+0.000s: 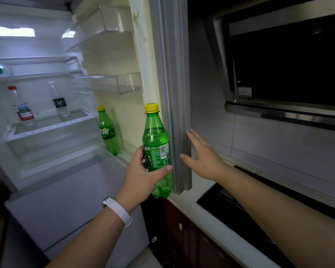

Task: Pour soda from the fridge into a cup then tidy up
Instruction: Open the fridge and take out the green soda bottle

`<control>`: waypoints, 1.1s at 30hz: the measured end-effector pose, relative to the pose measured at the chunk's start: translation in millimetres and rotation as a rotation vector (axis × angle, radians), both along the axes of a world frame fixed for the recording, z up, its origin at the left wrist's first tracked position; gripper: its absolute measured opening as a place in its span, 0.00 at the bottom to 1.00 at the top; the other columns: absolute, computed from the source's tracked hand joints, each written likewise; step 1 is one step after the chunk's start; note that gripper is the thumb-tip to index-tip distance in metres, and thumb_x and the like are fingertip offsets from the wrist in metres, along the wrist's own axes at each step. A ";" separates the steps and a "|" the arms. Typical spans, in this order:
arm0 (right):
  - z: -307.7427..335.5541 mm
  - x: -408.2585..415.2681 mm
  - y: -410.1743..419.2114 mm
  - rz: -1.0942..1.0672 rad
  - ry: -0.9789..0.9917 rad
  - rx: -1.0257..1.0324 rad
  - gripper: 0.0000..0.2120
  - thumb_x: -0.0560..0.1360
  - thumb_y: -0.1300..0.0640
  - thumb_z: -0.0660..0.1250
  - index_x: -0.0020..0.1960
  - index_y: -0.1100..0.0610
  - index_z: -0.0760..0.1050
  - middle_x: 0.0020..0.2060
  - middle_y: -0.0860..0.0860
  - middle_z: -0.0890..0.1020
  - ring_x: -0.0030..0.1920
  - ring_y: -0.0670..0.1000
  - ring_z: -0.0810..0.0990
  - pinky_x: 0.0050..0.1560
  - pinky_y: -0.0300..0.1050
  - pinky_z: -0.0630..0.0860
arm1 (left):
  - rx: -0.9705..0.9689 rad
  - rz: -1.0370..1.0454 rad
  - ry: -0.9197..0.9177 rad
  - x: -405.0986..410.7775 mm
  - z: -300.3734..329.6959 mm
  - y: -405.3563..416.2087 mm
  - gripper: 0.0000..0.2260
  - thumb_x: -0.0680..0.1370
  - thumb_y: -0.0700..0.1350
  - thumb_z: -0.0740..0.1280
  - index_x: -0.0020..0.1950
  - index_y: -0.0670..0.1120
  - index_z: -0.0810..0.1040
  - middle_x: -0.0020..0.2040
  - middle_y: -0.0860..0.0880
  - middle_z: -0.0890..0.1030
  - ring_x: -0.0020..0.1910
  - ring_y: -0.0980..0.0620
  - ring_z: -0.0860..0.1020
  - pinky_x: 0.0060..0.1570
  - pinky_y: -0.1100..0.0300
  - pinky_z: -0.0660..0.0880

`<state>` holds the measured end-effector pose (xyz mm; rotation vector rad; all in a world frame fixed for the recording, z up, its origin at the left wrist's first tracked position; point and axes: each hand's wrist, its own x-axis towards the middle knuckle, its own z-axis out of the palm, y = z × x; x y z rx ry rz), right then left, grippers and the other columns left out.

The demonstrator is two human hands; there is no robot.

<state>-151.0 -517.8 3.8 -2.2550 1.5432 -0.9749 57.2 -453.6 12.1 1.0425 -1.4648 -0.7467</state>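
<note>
The left hand (141, 175) grips a green soda bottle (156, 144) low on its body, fingers curled round the label, thumb across the front. The bottle stands upright in the air just in front of the open fridge door's edge, its yellow cap on, and it is filled with clear soda to a little below the shoulder. The right hand (203, 155) is spread flat with straight, wide fingers against the outer side of the fridge door (174, 93), holding nothing. Under that arm runs the white bench (193, 213) with a dark hob (219, 200) set in it. Farther in, a second green bottle (107, 132) with a yellow cap stands in the lowest door bin. On the glass shelf (52, 126) behind it stand two clear bottles, well apart: a red-capped bottle (21, 107) and a dark-labelled bottle (59, 101); their contents cannot be told.
</note>
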 end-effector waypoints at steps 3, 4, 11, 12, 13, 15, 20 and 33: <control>0.8 5.0 10.6 0.015 0.078 -0.049 0.36 0.77 0.40 0.61 0.78 0.43 0.45 0.77 0.39 0.47 0.76 0.47 0.50 0.73 0.46 0.52 | -0.011 0.014 -0.018 9.2 4.4 8.7 0.28 0.64 0.46 0.80 0.62 0.56 0.75 0.56 0.54 0.83 0.57 0.52 0.81 0.58 0.45 0.78; 1.3 6.1 13.1 0.023 0.105 -0.067 0.36 0.77 0.40 0.61 0.78 0.43 0.46 0.77 0.39 0.48 0.76 0.47 0.51 0.73 0.46 0.52 | -0.013 0.015 -0.018 13.3 5.9 11.6 0.28 0.66 0.43 0.80 0.62 0.55 0.75 0.56 0.54 0.83 0.57 0.52 0.81 0.58 0.46 0.78; 16.2 21.7 25.0 0.015 0.182 -0.199 0.34 0.78 0.43 0.59 0.78 0.43 0.46 0.77 0.40 0.53 0.75 0.47 0.53 0.74 0.49 0.56 | -0.038 0.035 0.001 50.3 19.1 36.7 0.25 0.68 0.35 0.78 0.59 0.53 0.75 0.53 0.53 0.83 0.49 0.62 0.82 0.44 0.70 0.77; 20.3 25.5 24.4 0.018 0.175 -0.181 0.34 0.78 0.42 0.59 0.78 0.42 0.44 0.77 0.38 0.51 0.76 0.47 0.52 0.75 0.48 0.55 | -0.032 0.033 0.010 56.6 20.8 40.8 0.25 0.68 0.34 0.78 0.59 0.52 0.75 0.53 0.53 0.83 0.48 0.62 0.82 0.43 0.70 0.77; 23.9 30.2 24.0 0.027 0.183 -0.171 0.35 0.78 0.41 0.59 0.78 0.42 0.43 0.77 0.37 0.48 0.76 0.46 0.51 0.75 0.49 0.54 | -0.028 0.034 0.016 63.3 22.1 45.1 0.25 0.68 0.34 0.78 0.60 0.51 0.75 0.53 0.53 0.83 0.48 0.62 0.82 0.42 0.71 0.77; 26.7 42.8 24.8 0.048 0.214 -0.186 0.35 0.78 0.40 0.58 0.78 0.42 0.42 0.77 0.36 0.46 0.77 0.47 0.50 0.75 0.49 0.53 | -0.030 0.044 0.024 76.7 23.9 53.4 0.25 0.68 0.33 0.77 0.61 0.49 0.75 0.53 0.52 0.83 0.47 0.62 0.82 0.41 0.71 0.77; 21.5 81.9 35.4 0.078 0.159 -0.175 0.35 0.78 0.41 0.58 0.78 0.42 0.42 0.77 0.36 0.43 0.77 0.46 0.48 0.72 0.47 0.53 | -0.015 0.112 0.048 110.8 15.0 66.7 0.25 0.68 0.34 0.78 0.57 0.55 0.76 0.50 0.56 0.84 0.48 0.60 0.82 0.42 0.69 0.77; 15.9 194.9 43.2 0.269 0.067 -0.303 0.41 0.75 0.39 0.61 0.77 0.43 0.39 0.78 0.43 0.46 0.77 0.49 0.51 0.75 0.52 0.54 | 0.027 0.281 0.103 179.6 -9.2 102.1 0.27 0.64 0.39 0.81 0.59 0.55 0.77 0.53 0.54 0.84 0.54 0.52 0.82 0.51 0.55 0.80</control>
